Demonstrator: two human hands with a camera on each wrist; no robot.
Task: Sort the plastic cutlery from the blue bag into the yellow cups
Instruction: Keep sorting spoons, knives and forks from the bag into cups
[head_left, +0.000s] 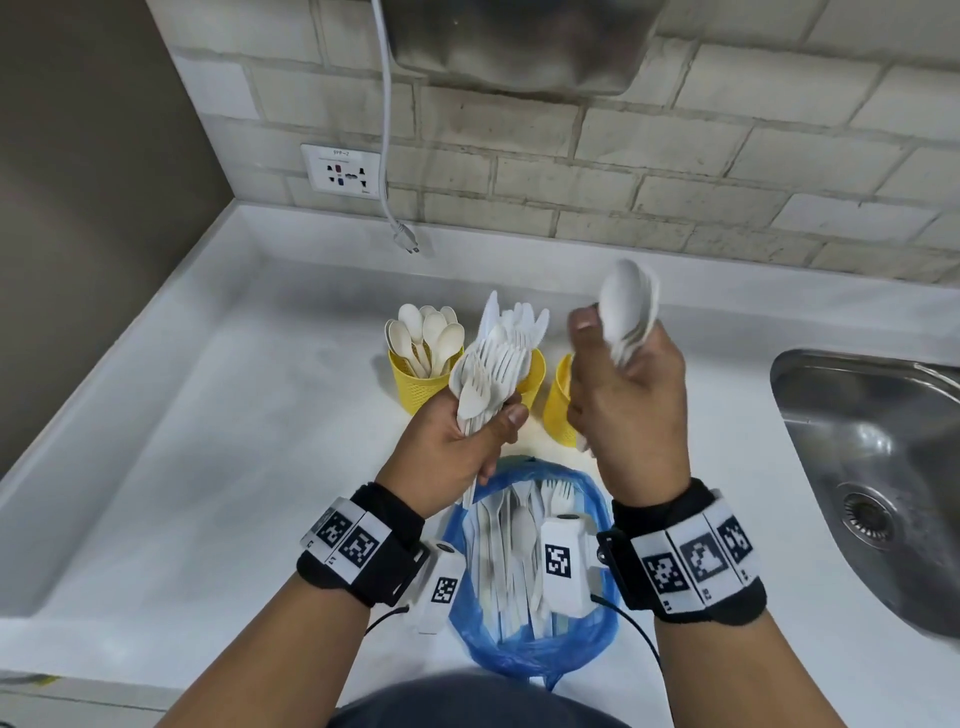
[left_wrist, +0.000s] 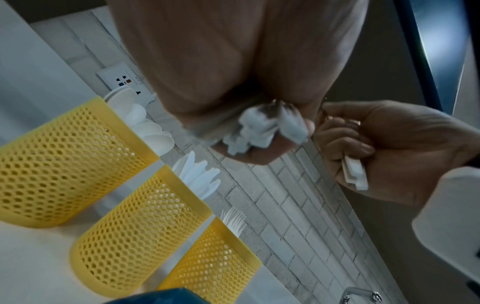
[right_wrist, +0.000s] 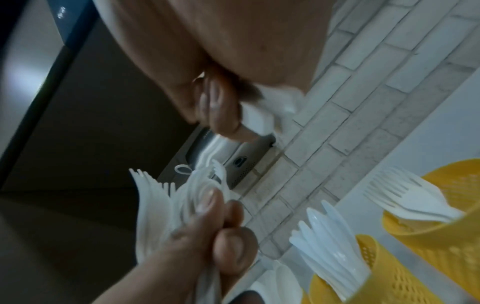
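My left hand (head_left: 467, 421) grips a fanned bundle of white plastic forks (head_left: 488, 364), with a spoon or two among them, above the counter. Raised beside it, my right hand (head_left: 623, 374) grips a stack of white spoons (head_left: 628, 301). Behind them stand three yellow mesh cups: the left cup (head_left: 415, 384) holds spoons, the middle cup (head_left: 535, 371) holds knives, and the right cup (head_left: 558, 400) is mostly hidden by my right hand. In the left wrist view that right cup (left_wrist: 213, 267) holds forks. The open blue bag (head_left: 597, 639) lies below my wrists with more cutlery inside.
A steel sink (head_left: 872, 467) is sunk into the white counter (head_left: 234, 467) at the right. A wall socket (head_left: 345, 171) and a dangling cable with its plug (head_left: 405, 239) are at the tiled back wall. A brown side wall bounds the left.
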